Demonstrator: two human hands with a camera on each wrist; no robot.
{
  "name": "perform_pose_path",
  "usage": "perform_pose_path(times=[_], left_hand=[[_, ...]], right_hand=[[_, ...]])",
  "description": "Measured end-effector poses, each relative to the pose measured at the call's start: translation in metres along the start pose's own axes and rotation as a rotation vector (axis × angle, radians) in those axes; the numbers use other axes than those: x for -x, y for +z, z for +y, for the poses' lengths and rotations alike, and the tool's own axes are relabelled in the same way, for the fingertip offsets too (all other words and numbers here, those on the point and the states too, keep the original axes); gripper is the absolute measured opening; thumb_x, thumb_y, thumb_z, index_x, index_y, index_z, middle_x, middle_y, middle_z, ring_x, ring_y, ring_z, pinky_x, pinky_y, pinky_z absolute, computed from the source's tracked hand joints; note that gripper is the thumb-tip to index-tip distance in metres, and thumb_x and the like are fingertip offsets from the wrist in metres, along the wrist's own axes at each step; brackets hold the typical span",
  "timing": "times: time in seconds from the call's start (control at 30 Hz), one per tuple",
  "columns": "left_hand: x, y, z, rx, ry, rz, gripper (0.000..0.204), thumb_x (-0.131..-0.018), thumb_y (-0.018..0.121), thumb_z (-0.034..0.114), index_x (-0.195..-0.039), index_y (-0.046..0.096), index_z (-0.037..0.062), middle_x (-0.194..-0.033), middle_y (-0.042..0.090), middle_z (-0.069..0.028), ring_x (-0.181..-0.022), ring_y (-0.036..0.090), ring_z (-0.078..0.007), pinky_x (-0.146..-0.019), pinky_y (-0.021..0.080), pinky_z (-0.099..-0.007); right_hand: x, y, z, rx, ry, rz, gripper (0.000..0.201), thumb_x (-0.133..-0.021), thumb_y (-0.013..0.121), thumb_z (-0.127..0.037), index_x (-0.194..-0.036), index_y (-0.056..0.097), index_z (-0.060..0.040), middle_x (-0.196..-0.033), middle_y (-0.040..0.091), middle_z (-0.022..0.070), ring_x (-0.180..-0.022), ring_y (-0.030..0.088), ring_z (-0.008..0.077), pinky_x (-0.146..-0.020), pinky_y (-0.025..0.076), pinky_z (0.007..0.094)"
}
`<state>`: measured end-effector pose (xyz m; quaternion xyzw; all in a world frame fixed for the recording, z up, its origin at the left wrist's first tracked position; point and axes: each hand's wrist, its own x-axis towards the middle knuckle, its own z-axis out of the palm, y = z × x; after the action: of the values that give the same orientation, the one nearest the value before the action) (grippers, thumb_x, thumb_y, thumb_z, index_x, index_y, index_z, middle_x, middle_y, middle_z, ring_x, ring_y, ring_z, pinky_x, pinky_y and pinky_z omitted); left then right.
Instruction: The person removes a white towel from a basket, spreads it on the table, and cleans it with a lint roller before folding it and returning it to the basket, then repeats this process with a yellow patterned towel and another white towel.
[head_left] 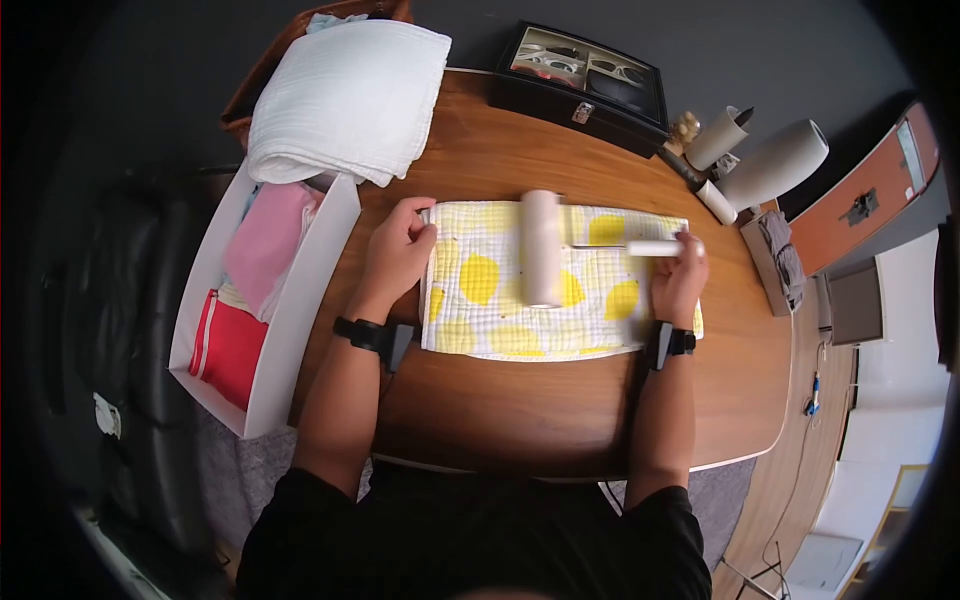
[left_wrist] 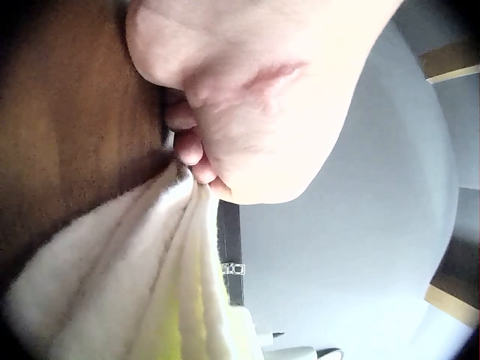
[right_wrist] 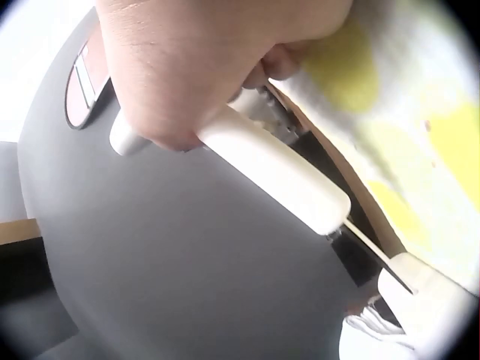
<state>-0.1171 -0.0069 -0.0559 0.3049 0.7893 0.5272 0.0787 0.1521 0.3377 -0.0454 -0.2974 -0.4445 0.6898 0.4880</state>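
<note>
A white cloth with yellow lemon prints (head_left: 480,325) lies on the wooden table, its layers seen edge-on in the left wrist view. At its upper left corner the left hand (head_left: 395,255) pinches the edge; the left wrist view shows the fingertips of that hand (left_wrist: 255,112) on the white fabric (left_wrist: 127,277). The right hand (head_left: 680,285) grips the white handle (head_left: 655,248) of a lint roller, whose pale roll (head_left: 541,250) is over the middle of the cloth, slightly blurred. In the right wrist view the right hand (right_wrist: 202,60) holds the handle (right_wrist: 277,172), with the roll (right_wrist: 431,300) beyond the metal rod.
Left on the table stands a white box (head_left: 290,300) of pink and red fabric; behind it, a folded white cloth (head_left: 345,95) rests on a brown basket (head_left: 265,70). At the back are a black glasses case (head_left: 580,90), a white vase-like object (head_left: 775,165) and a small box (head_left: 775,260).
</note>
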Motion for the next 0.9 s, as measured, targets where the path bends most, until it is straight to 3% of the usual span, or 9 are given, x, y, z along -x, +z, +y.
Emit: perform_pose_path(times=[0.1,0.2,0.37,0.4,0.47,0.57,0.67,0.77,0.9], left_hand=[[0.001,-0.001,0.007,0.001,-0.021,-0.013,0.033,-0.099,0.071,0.009,-0.132,0.068,0.0052,-0.079,0.064,-0.0053,-0.072,0.063,-0.0181,-0.071,0.053,-0.0345],[0.001,0.0,0.008,0.004,-0.018,-0.014,0.033,-0.099,0.071,0.008,-0.131,0.067,0.0047,-0.079,0.064,-0.0049,-0.072,0.063,-0.0175,-0.071,0.052,-0.0341],[0.0,0.001,0.004,-0.004,0.01,-0.023,0.033,-0.099,0.07,0.006,-0.132,0.067,0.0035,-0.08,0.062,-0.0037,-0.073,0.062,-0.0159,-0.071,0.052,-0.0333],[0.0,0.001,0.003,-0.011,0.007,-0.021,0.033,-0.099,0.07,0.006,-0.132,0.067,0.0035,-0.08,0.062,-0.0035,-0.073,0.061,-0.0155,-0.071,0.052,-0.0331],[-0.001,0.001,0.003,-0.025,0.003,-0.024,0.034,-0.099,0.07,0.006,-0.133,0.067,0.0035,-0.08,0.062,-0.003,-0.073,0.061,-0.0148,-0.072,0.052,-0.0327],[-0.001,0.002,0.002,-0.013,-0.016,-0.027,0.033,-0.1,0.07,0.006,-0.133,0.067,0.0034,-0.081,0.062,-0.0025,-0.074,0.061,-0.014,-0.073,0.053,-0.0323],[-0.001,0.001,0.005,-0.011,-0.044,-0.039,0.033,-0.1,0.07,0.007,-0.133,0.067,0.0034,-0.081,0.062,-0.0023,-0.075,0.062,-0.0138,-0.074,0.053,-0.0321],[-0.001,0.001,0.009,-0.014,-0.046,-0.048,0.033,-0.1,0.07,0.007,-0.133,0.067,0.003,-0.081,0.063,-0.0025,-0.075,0.062,-0.014,-0.075,0.053,-0.0322],[0.0,0.001,0.009,-0.019,-0.038,-0.044,0.033,-0.101,0.07,0.007,-0.133,0.067,0.0025,-0.081,0.063,-0.0023,-0.075,0.062,-0.0138,-0.075,0.053,-0.0322]], right_hand=[[-0.014,-0.024,-0.017,-0.1,-0.117,0.25,0.019,-0.106,0.069,-0.022,-0.092,0.06,-0.0117,-0.074,0.054,-0.0034,-0.054,0.044,0.0066,-0.048,0.031,0.0256],[-0.011,-0.024,-0.021,-0.172,-0.198,0.319,0.024,-0.106,0.069,-0.024,-0.089,0.057,-0.0122,-0.075,0.056,-0.0014,-0.055,0.045,0.0081,-0.048,0.031,0.0264],[0.007,-0.019,0.003,-0.03,-0.036,-0.132,0.01,-0.107,0.068,-0.014,-0.108,0.072,-0.0046,-0.091,0.07,0.0009,-0.06,0.047,0.0058,-0.052,0.033,0.0243],[0.019,-0.004,0.001,0.037,0.016,-0.206,0.011,-0.107,0.069,-0.014,-0.106,0.074,-0.0038,-0.087,0.07,-0.0002,-0.058,0.044,0.0054,-0.054,0.035,0.0238],[0.033,0.014,-0.01,0.414,0.106,-0.401,0.012,-0.106,0.07,-0.013,-0.103,0.075,-0.0038,-0.081,0.069,-0.0016,-0.057,0.043,0.005,-0.054,0.036,0.0228],[0.037,0.023,-0.017,0.4,0.137,-0.262,0.011,-0.106,0.07,-0.012,-0.101,0.076,-0.0039,-0.072,0.062,-0.0044,-0.055,0.042,0.005,-0.054,0.035,0.0237],[0.004,-0.01,-0.005,0.091,-0.088,0.005,0.013,-0.106,0.071,-0.017,-0.101,0.075,-0.0051,-0.072,0.057,-0.0067,-0.057,0.044,0.0055,-0.053,0.034,0.0252],[-0.024,-0.045,-0.02,-0.095,-0.174,0.321,0.018,-0.105,0.073,-0.026,-0.104,0.073,-0.0075,-0.075,0.054,-0.0064,-0.06,0.048,0.007,-0.053,0.035,0.0266],[-0.031,-0.065,-0.028,-0.301,-0.162,0.331,0.023,-0.106,0.07,-0.031,-0.097,0.064,-0.0104,-0.082,0.061,0.0003,-0.063,0.052,0.0096,-0.053,0.037,0.0271]])
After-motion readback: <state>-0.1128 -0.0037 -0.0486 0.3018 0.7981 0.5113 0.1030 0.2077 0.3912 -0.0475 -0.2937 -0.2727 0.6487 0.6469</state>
